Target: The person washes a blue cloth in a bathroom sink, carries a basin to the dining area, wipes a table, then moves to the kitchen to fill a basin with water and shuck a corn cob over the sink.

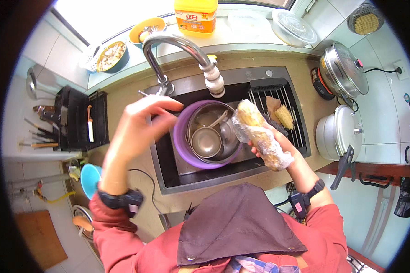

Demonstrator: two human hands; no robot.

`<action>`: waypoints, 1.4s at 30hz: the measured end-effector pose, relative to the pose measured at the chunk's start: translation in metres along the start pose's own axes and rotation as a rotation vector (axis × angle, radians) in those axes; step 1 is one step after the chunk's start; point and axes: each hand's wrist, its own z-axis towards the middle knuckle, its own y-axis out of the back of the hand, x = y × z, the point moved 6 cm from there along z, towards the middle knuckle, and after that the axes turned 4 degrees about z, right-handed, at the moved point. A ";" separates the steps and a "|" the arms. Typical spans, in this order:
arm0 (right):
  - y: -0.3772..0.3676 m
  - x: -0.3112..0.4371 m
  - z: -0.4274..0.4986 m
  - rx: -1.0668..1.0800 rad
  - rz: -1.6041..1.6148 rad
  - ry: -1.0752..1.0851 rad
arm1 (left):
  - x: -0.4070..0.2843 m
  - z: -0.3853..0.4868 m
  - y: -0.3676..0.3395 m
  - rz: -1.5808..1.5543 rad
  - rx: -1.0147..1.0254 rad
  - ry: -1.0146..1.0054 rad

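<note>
My right hand [282, 140] grips a long yellowish-brown item wrapped in clear plastic film [259, 136], perhaps a root vegetable. It is tilted above the right part of the sink [167, 167]. Blurred by motion, my left hand [147, 123] is over the sink's left side, near the base of the chrome faucet [164, 85], with thumb and fingers apart and nothing seen in them. Between the hands, a purple basin [181, 150] stands in the sink. Inside it is a metal pot or bowl holding a metal ladle [206, 141]. The faucet's white spout end [214, 83] hangs above the basin.
A drain rack [294, 116] with a yellow sponge [284, 116] spans the sink's right side. A pressure cooker [338, 133] and a lidded steel pot [345, 71] stand at the right. A black knife holder [75, 119] is at the left. A yellow detergent jug [195, 17] stands on the sill.
</note>
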 end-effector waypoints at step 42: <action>0.067 0.077 0.027 -0.267 0.392 0.538 | 0.044 0.007 -0.231 -0.721 0.086 0.346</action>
